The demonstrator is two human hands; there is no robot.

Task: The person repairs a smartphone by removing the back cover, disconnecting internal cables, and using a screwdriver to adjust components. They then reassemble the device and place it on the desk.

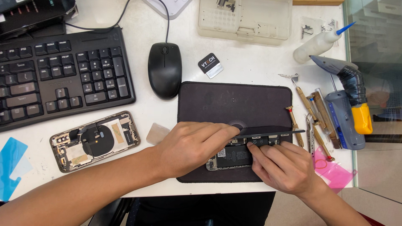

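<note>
An opened smartphone body (233, 156) lies on a black work mat (217, 102), its battery and insides showing. Its dark screen panel (268, 132) is lifted on edge above the body. My left hand (190, 144) holds the panel's left end from above. My right hand (284, 165) rests on the phone's lower right, fingertips touching the panel's underside near the body's top edge. Both hands cover much of the phone.
A second opened phone housing (95, 140) lies left of the mat, beside a blue plastic card (10, 161). A black keyboard (58, 71) and mouse (165, 69) sit behind. Screwdrivers and tweezers (314, 121), a blue-yellow tool (351, 109), a squeeze bottle (320, 44) and a clear parts box (245, 19) stand right and back.
</note>
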